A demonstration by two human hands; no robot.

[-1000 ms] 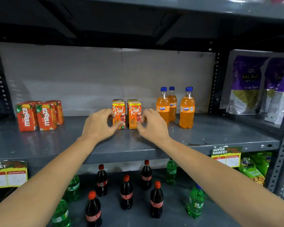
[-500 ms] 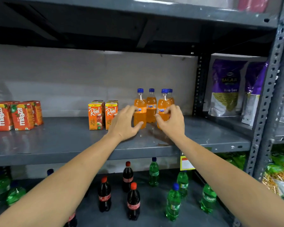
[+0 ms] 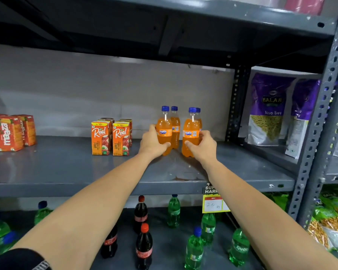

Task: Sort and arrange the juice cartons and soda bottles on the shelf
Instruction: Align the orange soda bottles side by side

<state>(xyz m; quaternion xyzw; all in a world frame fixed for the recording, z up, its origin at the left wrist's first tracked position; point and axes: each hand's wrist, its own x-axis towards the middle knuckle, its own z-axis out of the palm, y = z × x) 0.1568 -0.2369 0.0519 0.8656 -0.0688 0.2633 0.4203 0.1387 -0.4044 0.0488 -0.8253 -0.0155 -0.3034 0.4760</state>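
Several orange Fanta bottles with blue caps stand in two short rows on the grey middle shelf. My left hand grips the front left Fanta bottle. Around the front right Fanta bottle my right hand is closed. One more bottle stands behind each. Orange Real apple juice cartons stand in two rows just left of the bottles. Red Maaza cartons sit at the shelf's far left.
Purple Balaji snack bags fill the bay to the right, beyond a perforated upright. On the lower shelf stand cola bottles and green Sprite bottles. A yellow price tag hangs from the shelf edge. Green snack bags lie at lower right.
My hands left the Real cartons and went right to the Fanta bottles, where they now close around the two front ones. The view has swung to the right.
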